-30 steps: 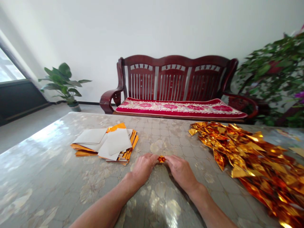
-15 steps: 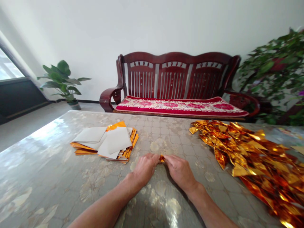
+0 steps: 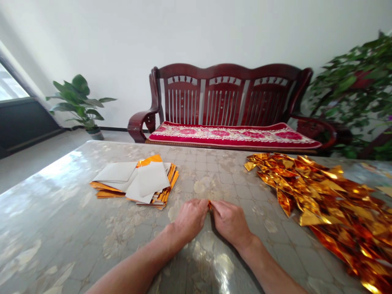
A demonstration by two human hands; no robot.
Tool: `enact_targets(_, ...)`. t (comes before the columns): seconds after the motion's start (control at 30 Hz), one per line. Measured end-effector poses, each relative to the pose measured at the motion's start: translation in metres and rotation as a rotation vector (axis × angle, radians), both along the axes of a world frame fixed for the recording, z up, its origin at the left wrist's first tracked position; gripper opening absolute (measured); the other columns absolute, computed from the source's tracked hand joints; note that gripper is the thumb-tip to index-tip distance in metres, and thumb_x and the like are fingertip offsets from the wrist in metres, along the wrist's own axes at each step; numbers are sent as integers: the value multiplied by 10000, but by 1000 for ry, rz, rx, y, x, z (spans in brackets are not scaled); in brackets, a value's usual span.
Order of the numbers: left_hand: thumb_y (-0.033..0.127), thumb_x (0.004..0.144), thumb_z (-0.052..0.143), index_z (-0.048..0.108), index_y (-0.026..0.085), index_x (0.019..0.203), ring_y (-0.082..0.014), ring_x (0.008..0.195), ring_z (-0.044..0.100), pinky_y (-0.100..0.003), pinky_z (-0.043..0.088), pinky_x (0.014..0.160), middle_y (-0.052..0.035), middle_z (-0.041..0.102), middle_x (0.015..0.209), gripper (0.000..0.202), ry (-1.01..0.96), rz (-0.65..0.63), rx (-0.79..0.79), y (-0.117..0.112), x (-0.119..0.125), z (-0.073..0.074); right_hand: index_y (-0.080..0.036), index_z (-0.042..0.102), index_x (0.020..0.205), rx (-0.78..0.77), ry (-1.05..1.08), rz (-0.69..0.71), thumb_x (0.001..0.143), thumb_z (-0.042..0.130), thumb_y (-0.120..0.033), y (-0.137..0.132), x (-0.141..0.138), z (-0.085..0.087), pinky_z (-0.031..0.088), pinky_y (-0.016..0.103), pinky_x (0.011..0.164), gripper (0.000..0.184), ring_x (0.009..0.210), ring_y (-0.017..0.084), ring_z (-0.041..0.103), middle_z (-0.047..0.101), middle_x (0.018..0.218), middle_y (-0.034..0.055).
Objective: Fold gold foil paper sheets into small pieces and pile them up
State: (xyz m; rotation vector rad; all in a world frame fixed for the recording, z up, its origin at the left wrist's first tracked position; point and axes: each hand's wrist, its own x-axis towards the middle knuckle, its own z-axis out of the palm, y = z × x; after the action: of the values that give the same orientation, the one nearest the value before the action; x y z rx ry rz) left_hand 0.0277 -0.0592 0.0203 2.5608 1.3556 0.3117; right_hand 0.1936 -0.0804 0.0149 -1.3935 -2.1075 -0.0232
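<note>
My left hand (image 3: pixel 190 218) and my right hand (image 3: pixel 229 220) rest side by side on the table, fingers curled and pinched together over a small piece of gold foil paper (image 3: pixel 210 203). Only a sliver of the foil shows between the fingertips; the rest is hidden under my fingers. A stack of flat sheets (image 3: pixel 136 183), white side up with gold edges, lies to the left of my hands. A large heap of folded gold foil pieces (image 3: pixel 324 196) spreads across the table to the right.
The table (image 3: pixel 61 228) has a glossy patterned cover. Behind it stands a dark red wooden bench (image 3: pixel 226 106) with a red cushion. A potted plant (image 3: pixel 78 104) is on the floor at left, and a leafy plant (image 3: pixel 358 94) at right.
My hands have drawn closer together over the foil piece, so less of it shows. The view has tilted slightly.
</note>
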Motion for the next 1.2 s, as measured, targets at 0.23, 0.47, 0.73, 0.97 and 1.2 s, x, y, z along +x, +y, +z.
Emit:
enact_targets(0.23,151,953,378,546,174,926,-215,837,669,-297,495,740,-79,690,876,172,60,-11,-16,-5,5,4,-188,602,682,39,-45,-25,863,466,-116,-5,-10,0,327,262,590,237,572,127,588,650,627,23)
enact_targets(0.47,143,968,359,538,169,918,-208,803,668,-289,493,707,-79,683,850,188,68,-8,5,-10,8,1,-183,580,689,88,-19,-40,838,446,-75,-9,-14,1,324,255,596,227,562,120,587,649,628,21)
enact_targets(0.73,152,974,364,535,173,868,-187,742,661,-264,462,659,-65,680,790,203,-35,15,69,-4,12,1,-177,589,693,125,44,-94,864,442,-94,-9,-21,4,352,246,590,240,573,132,616,654,629,33)
enact_targets(0.97,209,986,385,576,199,901,-158,763,662,-231,437,680,-35,706,829,208,-180,37,23,4,0,-7,-190,690,873,26,100,-63,921,450,-130,0,-10,-5,464,217,676,251,736,151,707,753,809,45)
enact_targets(1.2,211,964,436,681,230,982,-138,770,666,-207,437,701,4,732,841,246,-472,153,-106,17,-4,-13,-221,715,1069,-66,124,-79,923,515,-169,10,7,-8,549,267,802,254,892,176,725,767,1012,50)
